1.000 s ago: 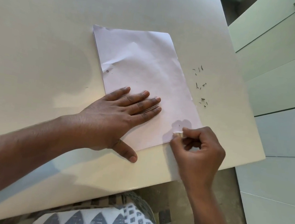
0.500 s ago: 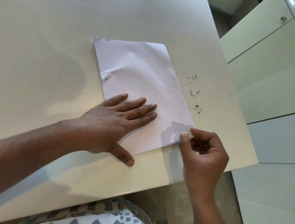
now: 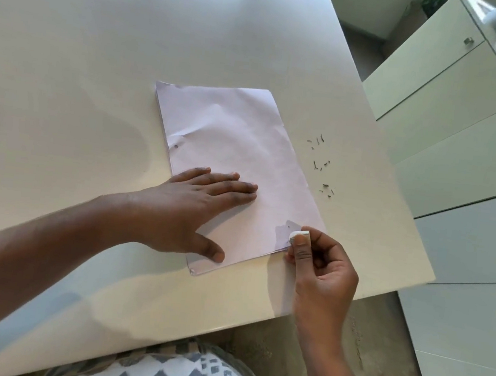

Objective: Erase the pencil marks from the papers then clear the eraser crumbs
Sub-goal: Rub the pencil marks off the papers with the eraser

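A thin stack of white papers [image 3: 233, 142] lies at an angle on the pale table [image 3: 102, 45]. My left hand [image 3: 188, 208] presses flat on the lower left part of the top sheet, fingers spread. My right hand [image 3: 320, 275] pinches a small white eraser [image 3: 298, 235] between thumb and fingers, its tip at the sheet's near right corner. Dark eraser crumbs [image 3: 321, 165] are scattered on the table just right of the papers. A small dark dot shows near the sheet's left edge.
The table's right edge runs close past the crumbs, with the near corner right of my right hand. Pale cabinet doors with small metal handles [image 3: 467, 121] stand beyond it. A patterned cushion or cloth [image 3: 180, 373] sits below the near table edge.
The view has shifted, so papers and crumbs sit lower and further right in frame. My right hand with the eraser stays at the near right corner, and my left hand still presses the sheet.
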Available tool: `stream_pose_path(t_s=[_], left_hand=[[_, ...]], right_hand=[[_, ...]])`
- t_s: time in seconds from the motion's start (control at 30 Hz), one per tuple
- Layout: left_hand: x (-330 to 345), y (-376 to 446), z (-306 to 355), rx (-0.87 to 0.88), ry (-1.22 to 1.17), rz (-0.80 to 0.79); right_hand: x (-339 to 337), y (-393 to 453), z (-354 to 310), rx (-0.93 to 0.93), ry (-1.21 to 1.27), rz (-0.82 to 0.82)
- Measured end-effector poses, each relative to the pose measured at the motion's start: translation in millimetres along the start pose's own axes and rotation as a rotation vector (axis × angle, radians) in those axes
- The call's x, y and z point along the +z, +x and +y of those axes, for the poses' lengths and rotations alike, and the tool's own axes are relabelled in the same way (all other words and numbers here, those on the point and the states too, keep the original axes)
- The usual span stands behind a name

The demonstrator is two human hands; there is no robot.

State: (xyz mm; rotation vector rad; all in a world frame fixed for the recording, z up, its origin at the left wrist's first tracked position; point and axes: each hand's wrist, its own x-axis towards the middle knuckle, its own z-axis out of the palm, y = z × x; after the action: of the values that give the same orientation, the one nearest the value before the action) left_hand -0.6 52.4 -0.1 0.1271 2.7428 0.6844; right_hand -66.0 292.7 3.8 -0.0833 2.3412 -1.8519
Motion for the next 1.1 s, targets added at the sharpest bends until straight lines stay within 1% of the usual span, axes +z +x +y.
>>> stream_pose_path(t_s=[0.1,0.17,0.23,0.33,0.5,0.6,0.7,0.9,0.97,1.1], left_hand=[[-8.6,3.9,4.7,-0.034,0.073,0.026],[-16.5,8.9,9.8,-0.057,0.148,0.001],[-23.0,16.2,12.4,-0.078,0.174,-0.043],[-27.6,28.2,8.4,-0.105,0.19,-0.125],[-30.4,36.8,1.9,-0.182,0.14,-0.248],[-29.9,39.4,2.9,-0.199,0.168,-0.291],[-31.0,41.0,3.5,-0.206,0.177,-0.334],[-34.2,43.7,7.0,-0.251,0.176,-0.396],[-33.9,44.5,7.0,-0.254,0.164,-0.409],[-34.4,44.9,6.9,-0.261,0.139,-0.428]], right_hand=[[0.4,-2.1,1.0,-0.017,-0.018,-0.028],[-0.3,-2.7,1.1,-0.031,-0.027,-0.05],[0.2,-3.5,1.1,-0.056,-0.056,-0.061],[5.4,-5.1,0.6,-0.2,-0.193,-0.101],[26.9,-13.5,5.3,-0.452,-0.312,-0.283],[35.4,-16.1,10.1,-0.559,-0.377,-0.284],[37.8,-12.7,10.6,-0.601,-0.436,-0.267],[38.2,-0.8,8.0,-0.617,-0.496,-0.315],[28.9,16.1,7.9,-0.59,-0.528,-0.263],[-5.1,70.7,9.4,-0.458,-0.552,-0.006]])
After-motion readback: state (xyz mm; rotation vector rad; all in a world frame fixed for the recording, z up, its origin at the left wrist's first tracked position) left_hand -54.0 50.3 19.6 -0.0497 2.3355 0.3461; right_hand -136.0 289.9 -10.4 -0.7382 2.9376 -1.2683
